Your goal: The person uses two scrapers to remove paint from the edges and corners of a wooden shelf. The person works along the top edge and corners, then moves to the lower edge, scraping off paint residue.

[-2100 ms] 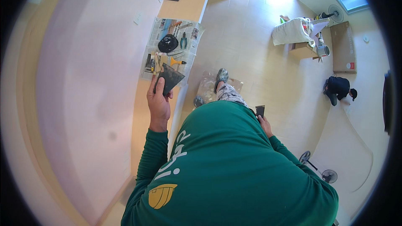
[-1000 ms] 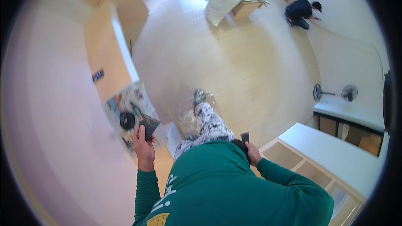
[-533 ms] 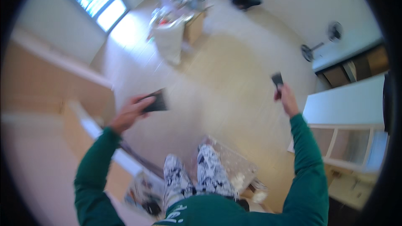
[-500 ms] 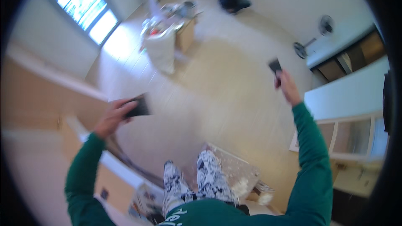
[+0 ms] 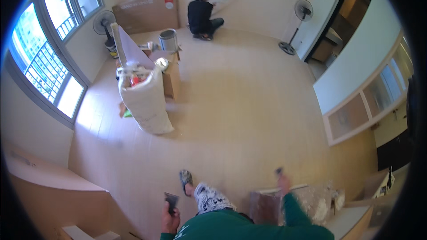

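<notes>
My left hand (image 5: 171,220) is closed around a dark, flat putty knife (image 5: 172,200), its wide blade pointing up beside my leg. Lower right of centre, my right hand (image 5: 284,183) is smeared by motion, its fingers wrapped round a second dark putty knife (image 5: 279,171). Only a short stub of that one shows. Below the right hand lies a stained, whitish-spattered board (image 5: 264,206), with crumpled clear plastic (image 5: 316,202) beside it.
A full white sack (image 5: 147,106) stands left of centre, before a cardboard box (image 5: 171,80) and a metal can (image 5: 168,40). A co-worker (image 5: 200,15) crouches by the far wall. Fans (image 5: 304,11) stand at both sides. A wood-coloured partition (image 5: 58,195) rises lower left.
My view has swung toward the far wall and window. Both hands have come down from outstretched to near my body, still holding the putty knives. One foot now shows stepping forward.
</notes>
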Motion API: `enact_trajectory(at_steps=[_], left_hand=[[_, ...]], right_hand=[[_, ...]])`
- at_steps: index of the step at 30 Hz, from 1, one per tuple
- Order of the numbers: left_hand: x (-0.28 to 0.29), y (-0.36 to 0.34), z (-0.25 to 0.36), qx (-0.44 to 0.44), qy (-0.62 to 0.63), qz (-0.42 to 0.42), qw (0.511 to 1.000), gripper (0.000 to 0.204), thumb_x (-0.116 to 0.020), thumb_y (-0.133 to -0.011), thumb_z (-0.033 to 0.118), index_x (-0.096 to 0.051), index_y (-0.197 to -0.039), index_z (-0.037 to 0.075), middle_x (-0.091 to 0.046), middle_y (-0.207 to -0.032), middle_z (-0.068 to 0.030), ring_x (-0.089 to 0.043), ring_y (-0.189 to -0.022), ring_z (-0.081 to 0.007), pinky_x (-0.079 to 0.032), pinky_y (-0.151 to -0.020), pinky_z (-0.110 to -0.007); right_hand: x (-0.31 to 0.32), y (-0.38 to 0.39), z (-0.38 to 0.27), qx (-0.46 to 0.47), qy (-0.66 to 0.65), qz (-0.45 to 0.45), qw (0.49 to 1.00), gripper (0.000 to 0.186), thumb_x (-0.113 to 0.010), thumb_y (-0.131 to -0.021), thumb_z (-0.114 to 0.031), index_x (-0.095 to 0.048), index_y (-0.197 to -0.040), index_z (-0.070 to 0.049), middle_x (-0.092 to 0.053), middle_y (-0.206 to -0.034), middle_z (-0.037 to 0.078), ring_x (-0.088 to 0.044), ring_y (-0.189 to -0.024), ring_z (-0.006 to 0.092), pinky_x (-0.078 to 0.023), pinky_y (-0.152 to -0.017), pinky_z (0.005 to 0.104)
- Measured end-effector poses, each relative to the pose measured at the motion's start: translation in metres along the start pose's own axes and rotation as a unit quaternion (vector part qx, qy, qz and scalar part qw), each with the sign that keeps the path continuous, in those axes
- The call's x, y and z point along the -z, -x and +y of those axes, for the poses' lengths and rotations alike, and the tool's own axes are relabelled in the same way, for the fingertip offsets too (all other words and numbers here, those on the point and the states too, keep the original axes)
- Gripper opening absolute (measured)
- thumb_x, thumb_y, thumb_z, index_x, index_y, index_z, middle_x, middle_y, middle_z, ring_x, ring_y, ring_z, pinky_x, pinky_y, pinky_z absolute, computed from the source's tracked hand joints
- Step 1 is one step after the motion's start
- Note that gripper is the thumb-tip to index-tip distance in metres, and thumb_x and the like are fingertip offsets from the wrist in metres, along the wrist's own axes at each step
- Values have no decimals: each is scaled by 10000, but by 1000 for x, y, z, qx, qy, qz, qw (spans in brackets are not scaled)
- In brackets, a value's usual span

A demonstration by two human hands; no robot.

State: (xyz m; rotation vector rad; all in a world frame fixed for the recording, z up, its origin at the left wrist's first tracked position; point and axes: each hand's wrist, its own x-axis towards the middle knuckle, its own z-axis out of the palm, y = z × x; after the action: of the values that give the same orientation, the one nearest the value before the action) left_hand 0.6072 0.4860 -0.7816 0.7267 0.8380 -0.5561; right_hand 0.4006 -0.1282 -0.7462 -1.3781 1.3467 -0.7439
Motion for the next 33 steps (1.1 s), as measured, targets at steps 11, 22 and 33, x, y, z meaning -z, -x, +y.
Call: enact_trajectory(at_steps=[11, 22, 33], left_hand=[[-234, -70, 327, -229, -112, -171, 952, 248, -631, -1147, 269, -652, -1290, 67, -759, -1002, -88, -709, -740, -189, -533, -596, -310], [-398, -145, 462, -241, -79, -273, 928, 419, -545, -1190, 272, -549, -1555, 67, -770, -1235, -105, -784, -979, -266, -619, -810, -354], [-482, -175, 510, -324, -261, -246, 875, 417, -543, -1191, 258, -575, -1527, 13, -783, -1135, -117, -794, -898, -208, -632, -768, -318]], right_hand=[[-482, 209, -166, -100, -25, -506, 856, 328, -618, -1152, -370, -631, -990, -85, -539, -716, -21, -517, -611, 89, -444, -555, 288], [-658, 303, -402, -65, -81, -532, 840, 329, -606, -1159, -375, -666, -1052, -71, -524, -692, -28, -504, -603, 82, -435, -569, 275], [-778, 257, -433, -99, -46, -521, 847, 333, -623, -1148, -354, -682, -1022, -52, -521, -680, -39, -464, -557, 65, -384, -514, 272]])
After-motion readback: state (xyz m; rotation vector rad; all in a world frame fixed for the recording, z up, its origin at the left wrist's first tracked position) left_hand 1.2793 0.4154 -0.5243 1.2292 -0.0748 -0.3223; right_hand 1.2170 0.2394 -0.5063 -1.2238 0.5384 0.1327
